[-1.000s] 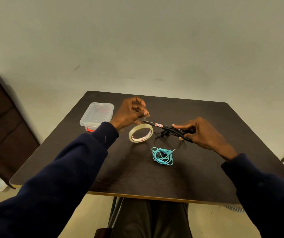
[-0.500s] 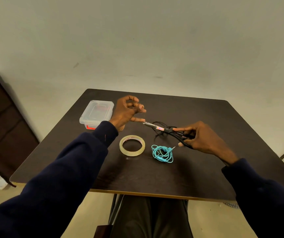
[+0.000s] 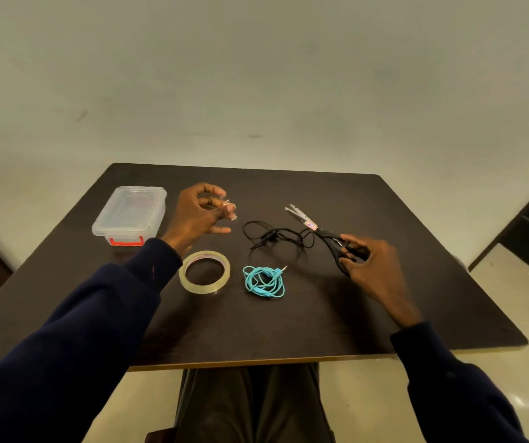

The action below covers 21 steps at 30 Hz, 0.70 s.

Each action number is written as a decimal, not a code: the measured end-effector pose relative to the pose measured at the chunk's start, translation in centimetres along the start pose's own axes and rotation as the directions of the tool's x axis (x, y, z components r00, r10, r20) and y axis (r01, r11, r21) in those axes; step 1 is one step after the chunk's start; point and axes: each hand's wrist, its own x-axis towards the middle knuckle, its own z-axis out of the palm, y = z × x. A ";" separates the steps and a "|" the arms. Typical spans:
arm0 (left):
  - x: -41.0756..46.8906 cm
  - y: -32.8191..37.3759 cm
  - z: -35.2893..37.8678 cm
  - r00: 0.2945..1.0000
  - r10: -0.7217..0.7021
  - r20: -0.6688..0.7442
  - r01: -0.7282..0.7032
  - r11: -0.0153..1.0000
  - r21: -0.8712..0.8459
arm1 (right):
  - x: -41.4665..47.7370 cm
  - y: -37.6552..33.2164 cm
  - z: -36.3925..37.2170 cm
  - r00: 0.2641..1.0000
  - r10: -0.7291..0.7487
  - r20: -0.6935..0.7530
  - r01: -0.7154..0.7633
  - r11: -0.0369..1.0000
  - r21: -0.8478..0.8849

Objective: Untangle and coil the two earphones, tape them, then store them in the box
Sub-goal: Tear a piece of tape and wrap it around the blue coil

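Evidently limp and light, black earphone coils best gathered mid-cord; left fingers pinch tape strip, right fingers grip scissors.

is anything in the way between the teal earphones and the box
Yes. The tape roll and the left hand, pinching a tape strip, lie between the teal earphones and the box, and the box's lid is on.

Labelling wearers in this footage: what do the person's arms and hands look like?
Long dark navy sleeves cover both arms: left sleeve, right sleeve. A small red mark sits near the left cuff. The left hand and right hand are bare, ungloved.
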 end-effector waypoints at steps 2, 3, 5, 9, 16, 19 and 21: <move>0.0 -0.2 0.5 1.000 0.004 -0.008 -0.004 1.000 0.001 | 0.1 1.2 -0.7 0.994 0.072 -0.080 -0.076 0.996 -0.045; 0.0 -0.3 0.7 1.000 0.008 -0.014 -0.008 1.000 -0.003 | 0.2 1.9 -0.9 0.988 0.108 -0.112 -0.118 0.990 -0.082; -0.1 -0.4 1.1 1.000 0.019 -0.025 -0.019 1.000 -0.004 | 0.7 3.3 -1.0 0.974 0.175 -0.144 -0.201 0.959 -0.198; -0.2 -0.7 1.4 0.999 0.009 -0.041 -0.009 1.000 -0.016 | 1.3 4.1 -0.2 0.954 0.236 -0.183 -0.291 0.872 -0.394; -1.0 -1.4 1.0 0.998 -0.027 -0.057 0.027 1.000 -0.004 | 2.2 2.9 0.2 0.970 0.244 0.002 -0.199 0.796 -0.572; -1.4 -1.1 0.8 0.998 -0.044 -0.044 0.043 0.999 -0.029 | 1.6 2.0 -0.1 0.982 0.187 -0.036 -0.171 0.780 -0.602; -1.6 -0.8 0.5 0.998 -0.052 -0.037 0.050 0.998 -0.042 | 1.5 1.1 0.0 0.992 0.050 -0.113 -0.108 0.792 -0.601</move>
